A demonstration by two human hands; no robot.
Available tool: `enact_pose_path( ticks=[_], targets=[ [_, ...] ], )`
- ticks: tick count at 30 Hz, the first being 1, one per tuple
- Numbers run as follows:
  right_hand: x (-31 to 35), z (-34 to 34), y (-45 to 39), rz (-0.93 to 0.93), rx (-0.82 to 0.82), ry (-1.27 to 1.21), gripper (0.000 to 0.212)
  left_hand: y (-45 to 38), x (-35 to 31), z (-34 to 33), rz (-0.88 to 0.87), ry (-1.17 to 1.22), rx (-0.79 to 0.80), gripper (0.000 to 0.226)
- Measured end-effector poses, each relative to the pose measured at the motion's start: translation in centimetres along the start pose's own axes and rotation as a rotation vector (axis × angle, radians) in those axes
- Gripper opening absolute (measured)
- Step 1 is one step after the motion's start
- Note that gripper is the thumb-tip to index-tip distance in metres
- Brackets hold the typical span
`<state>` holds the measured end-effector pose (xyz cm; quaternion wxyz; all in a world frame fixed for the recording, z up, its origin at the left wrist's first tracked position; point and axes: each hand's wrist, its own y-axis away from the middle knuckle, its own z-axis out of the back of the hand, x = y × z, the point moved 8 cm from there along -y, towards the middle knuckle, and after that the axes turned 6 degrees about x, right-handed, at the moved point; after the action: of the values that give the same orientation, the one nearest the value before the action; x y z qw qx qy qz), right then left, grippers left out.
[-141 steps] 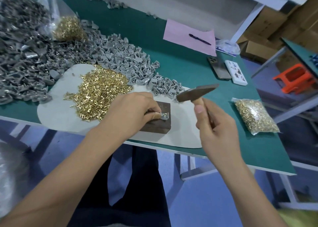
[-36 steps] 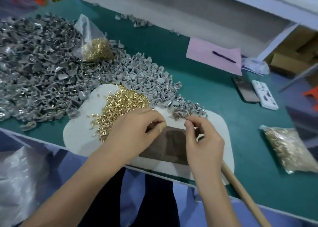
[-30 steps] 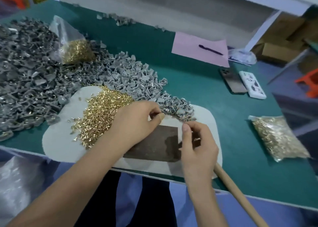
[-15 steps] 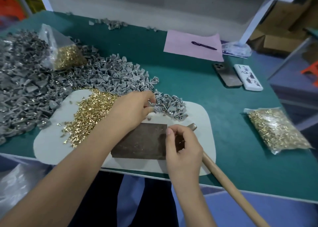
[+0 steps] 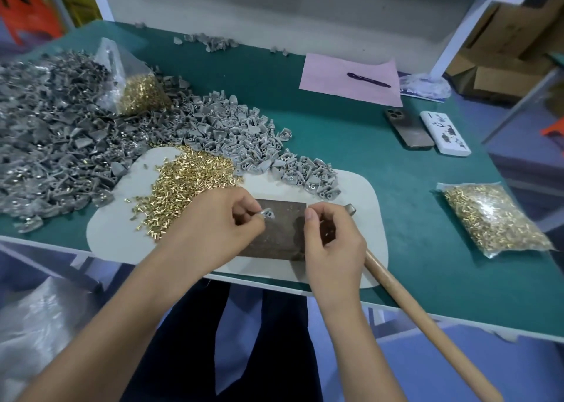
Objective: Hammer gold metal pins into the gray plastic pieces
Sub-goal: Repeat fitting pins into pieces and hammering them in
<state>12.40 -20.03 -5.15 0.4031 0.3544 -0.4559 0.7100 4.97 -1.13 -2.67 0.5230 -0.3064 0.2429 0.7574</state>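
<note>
My left hand (image 5: 222,227) pinches one gray plastic piece (image 5: 269,213) just above the dark metal block (image 5: 274,237), which lies on a white mat (image 5: 122,237). My right hand (image 5: 331,243) is curled over the hammer near its head (image 5: 350,209). The wooden handle (image 5: 427,319) runs out past the table edge to the lower right. Thumb and forefinger of that hand are close together; whether they pinch a pin is hidden. Loose gold pins (image 5: 189,182) are heaped on the mat to the left. Gray pieces (image 5: 241,139) are piled behind them.
A large heap of darker gray pieces (image 5: 45,133) fills the left of the green table (image 5: 351,163). Bags of gold pins lie at far left (image 5: 140,90) and right (image 5: 491,218). A pink sheet with a pen (image 5: 367,79), a phone (image 5: 407,128) and a white box (image 5: 444,133) sit at the back right.
My left hand took a gray piece from the pile and drew it back over the metal block. My right hand stayed curled over the hammer by the block.
</note>
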Motion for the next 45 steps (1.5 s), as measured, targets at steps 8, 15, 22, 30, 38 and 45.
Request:
enact_pose_path(
  ticks=[8, 15, 22, 30, 38, 45],
  targets=[
    [-0.1, 0.0, 0.0, -0.006, 0.002, 0.016, 0.008, 0.1, 0.1, 0.5, 0.078, -0.138, -0.041, 0.027],
    [0.0, 0.1, -0.1, 0.015, -0.018, 0.027, 0.008, 0.8, -0.2, 0.3, -0.065, -0.122, 0.025, 0.03],
    [-0.3, 0.8, -0.1, -0.09, -0.078, -0.078, 0.014, 0.8, -1.1, 0.3, -0.142, -0.178, 0.025, 0.011],
    [1.8, 0.6, 0.8, -0.042, 0.063, -0.082, 0.013, 1.4, -0.7, -0.1, -0.23, -0.186, 0.099, 0.039],
    [4.2, -1.6, 1.0, 0.055, 0.355, 0.242, 0.009, 1.3, -1.3, -0.1, -0.234, -0.182, 0.001, 0.011],
    [5.9, -2.2, 0.2, 0.117, 0.462, 0.496, 0.009, 2.0, -0.6, -0.2, -0.185, -0.093, -0.065, 0.009]
  ],
)
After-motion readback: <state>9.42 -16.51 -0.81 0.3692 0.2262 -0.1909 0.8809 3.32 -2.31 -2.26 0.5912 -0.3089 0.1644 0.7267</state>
